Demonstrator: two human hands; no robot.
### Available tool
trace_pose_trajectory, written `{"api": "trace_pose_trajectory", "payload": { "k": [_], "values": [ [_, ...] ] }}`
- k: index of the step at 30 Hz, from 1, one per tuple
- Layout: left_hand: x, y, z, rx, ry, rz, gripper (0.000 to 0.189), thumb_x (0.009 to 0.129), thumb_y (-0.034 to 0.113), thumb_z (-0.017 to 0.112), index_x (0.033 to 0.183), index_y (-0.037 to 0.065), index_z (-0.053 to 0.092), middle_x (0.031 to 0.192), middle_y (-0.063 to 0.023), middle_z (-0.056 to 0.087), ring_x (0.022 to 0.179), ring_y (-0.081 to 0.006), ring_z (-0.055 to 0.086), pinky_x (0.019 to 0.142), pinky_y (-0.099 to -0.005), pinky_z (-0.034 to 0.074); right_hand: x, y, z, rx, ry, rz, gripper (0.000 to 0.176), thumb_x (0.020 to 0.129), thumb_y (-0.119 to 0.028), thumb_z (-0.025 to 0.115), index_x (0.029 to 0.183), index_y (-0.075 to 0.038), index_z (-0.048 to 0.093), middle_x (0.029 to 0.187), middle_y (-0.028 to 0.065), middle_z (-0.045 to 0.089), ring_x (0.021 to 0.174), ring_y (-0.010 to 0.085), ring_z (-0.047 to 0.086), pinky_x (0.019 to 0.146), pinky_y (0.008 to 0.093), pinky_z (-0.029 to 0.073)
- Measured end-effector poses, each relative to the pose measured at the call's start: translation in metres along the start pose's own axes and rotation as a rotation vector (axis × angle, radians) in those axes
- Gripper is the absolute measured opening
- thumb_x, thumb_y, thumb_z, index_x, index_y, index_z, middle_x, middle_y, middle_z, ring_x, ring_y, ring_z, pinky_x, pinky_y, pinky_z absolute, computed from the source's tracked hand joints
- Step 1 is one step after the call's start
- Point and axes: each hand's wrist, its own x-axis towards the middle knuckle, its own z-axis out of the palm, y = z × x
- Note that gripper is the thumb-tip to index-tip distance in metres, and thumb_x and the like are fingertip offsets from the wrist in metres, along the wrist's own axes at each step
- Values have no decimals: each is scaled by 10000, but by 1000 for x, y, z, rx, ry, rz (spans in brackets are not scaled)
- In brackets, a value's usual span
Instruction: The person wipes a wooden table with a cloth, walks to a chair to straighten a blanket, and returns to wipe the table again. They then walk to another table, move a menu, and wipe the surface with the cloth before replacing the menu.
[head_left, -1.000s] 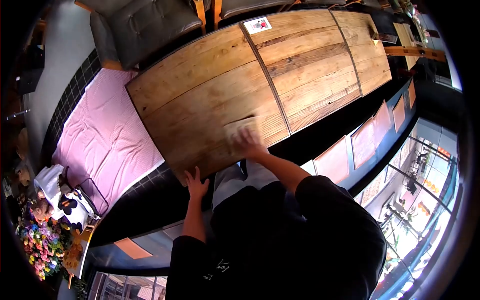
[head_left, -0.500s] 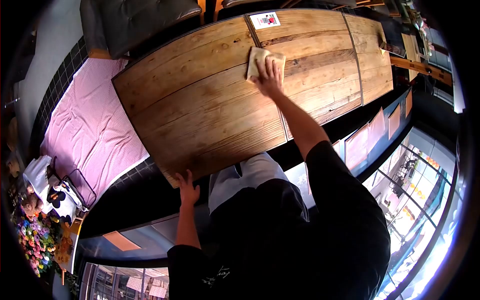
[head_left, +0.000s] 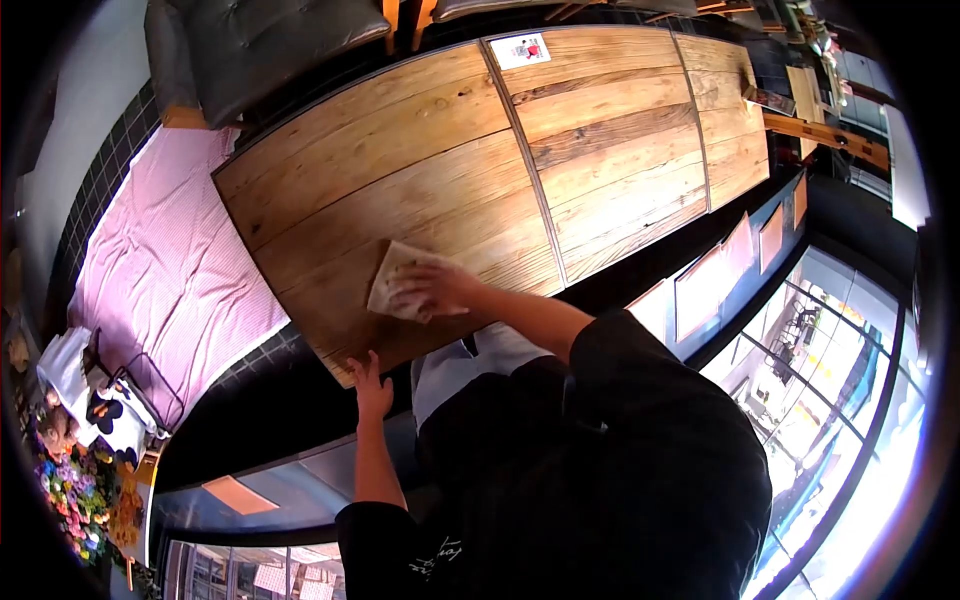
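Right hand (head_left: pixel 437 290): fingers spread flat, pressing beige cloth (head_left: pixel 392 283) onto wooden table (head_left: pixel 420 150), near-left part. Left hand (head_left: pixel 368 385): fingers splayed, tips touching table's near edge. Far-edge sticker (head_left: pixel 522 50): print unreadable.

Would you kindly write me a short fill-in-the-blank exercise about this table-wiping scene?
1. The right hand presses a beige ____ flat on the table.
2. The left hand touches the table's near ____.
3. The table top is made of ____ planks.
4. The fabric beside the table is ____.
Missing words: cloth; edge; wooden; pink.
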Motion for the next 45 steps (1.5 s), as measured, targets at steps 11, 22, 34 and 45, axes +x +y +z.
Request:
{"api": "trace_pose_trajectory", "payload": {
  "k": [11,22,34,45],
  "values": [
    [8,3,-7,-5,-52,-58,875,868,272,687,1594,293,200,1634,-284,-32,1448,-556,186,1178,-523,284,-127,159,-93,-496,384,964,739,996,-551,433,1598,-191,201,1656,176,135,1496,460,143,1195,561,198],
    [39,-51,7,-201,-13,-153,832,858,303,703,1556,85,305,1584,-381,82,1477,-512,154,1202,-485,235,-209,7,41,55,813,1483,536,1003,-106,423,1479,105,298,1610,256,199,1512,431,105,1243,473,108],
    [57,-12,-51,-283,100,-271,1025,855,340,746,1610,167,74,1559,-424,-101,1502,-492,51,1206,-450,209,-131,18,335,1257,1992,1711,543,1017,-615,387,1287,-169,541,1005,52,581,836,180,561,700,329,487],
    [72,-44,-62,-196,-97,-193,1051,869,255,699,1603,188,-50,1526,-466,-116,1479,-506,162,1182,-432,269,-58,-91,134,1883,1551,1862,753,956,-647,455,1554,-222,288,1519,64,421,1336,268,436,1026,453,432]
  ]
}}
